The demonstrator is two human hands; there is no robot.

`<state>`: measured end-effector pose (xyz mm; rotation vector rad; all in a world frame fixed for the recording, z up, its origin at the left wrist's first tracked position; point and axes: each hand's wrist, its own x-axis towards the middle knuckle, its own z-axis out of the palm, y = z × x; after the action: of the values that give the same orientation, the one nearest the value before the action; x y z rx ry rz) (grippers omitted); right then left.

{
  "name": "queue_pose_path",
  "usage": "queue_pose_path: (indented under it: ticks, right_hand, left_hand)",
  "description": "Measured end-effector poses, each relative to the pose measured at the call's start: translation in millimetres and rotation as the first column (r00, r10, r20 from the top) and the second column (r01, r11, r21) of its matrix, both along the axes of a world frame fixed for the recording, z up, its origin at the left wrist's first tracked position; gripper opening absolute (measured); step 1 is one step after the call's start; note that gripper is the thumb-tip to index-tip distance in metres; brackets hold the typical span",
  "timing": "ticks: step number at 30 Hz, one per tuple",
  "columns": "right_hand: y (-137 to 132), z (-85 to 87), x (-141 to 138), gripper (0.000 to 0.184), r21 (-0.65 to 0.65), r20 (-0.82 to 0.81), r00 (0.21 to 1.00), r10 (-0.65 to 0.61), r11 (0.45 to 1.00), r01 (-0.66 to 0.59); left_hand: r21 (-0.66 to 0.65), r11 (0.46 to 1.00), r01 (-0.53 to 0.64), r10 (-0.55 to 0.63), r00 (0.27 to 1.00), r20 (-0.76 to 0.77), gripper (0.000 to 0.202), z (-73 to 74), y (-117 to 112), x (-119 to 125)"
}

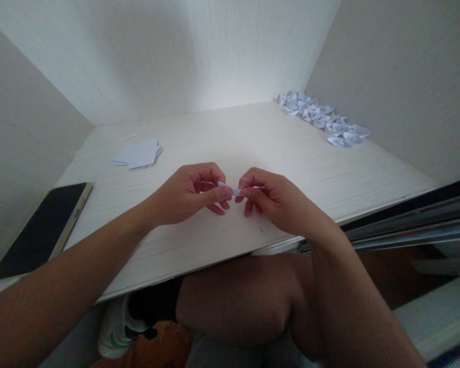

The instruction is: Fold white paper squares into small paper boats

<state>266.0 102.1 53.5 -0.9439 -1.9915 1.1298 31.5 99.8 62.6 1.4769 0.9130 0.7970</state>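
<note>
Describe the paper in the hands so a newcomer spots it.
Over the white tabletop, find the left hand and right hand. Both pinch a small white paper piece. Unlike the flat sheets at left and the folded pieces at far right, it is held.

Soft, rather dim light lies across the white desk [214,138], palest at its far middle and on the lower far wall [245,66], where a broad, faint shadow spreads toward the left; the near space below is gloomy. Grain mottles the left wall [23,92] and right wall [398,92], and wide-angle distortion stretches the near forearms [61,276]. Softness blurs the folds of the far-right paper pile [322,117] and the central small paper piece [236,192].
</note>
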Motion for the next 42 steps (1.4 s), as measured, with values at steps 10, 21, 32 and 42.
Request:
queue_pose_path:
  ticks: [10,21,32,42]
  right_hand:
    - [2,-9.2,-11,0.007,0.443,0.128,0.966,-0.225,0.885,0.147]
    - [-5,-15.8,-26,0.018,0.617,0.17,0.905,-0.389,0.758,0.211]
    - [-1,-24.5,-29,0.019,0.725,0.105,0.903,-0.417,0.653,0.217]
    - [-3,-26.9,-34,0.019,0.754,0.164,0.88,-0.446,0.632,0.179]
  left_hand:
    - [0.608,0.78,-0.149,0.34,0.917,-0.211,0.015,-8.8,-2,-3]
    - [0.618,0.75,-0.235,0.392,0.911,-0.128,0.012,-7.0,-7,6]
    - [0.631,0.74,-0.235,0.425,0.889,-0.168,0.017,-9.4,-4,6]
    - [0.603,0.761,-0.239,0.467,0.847,-0.254,0.017,-7.8,-3,8]
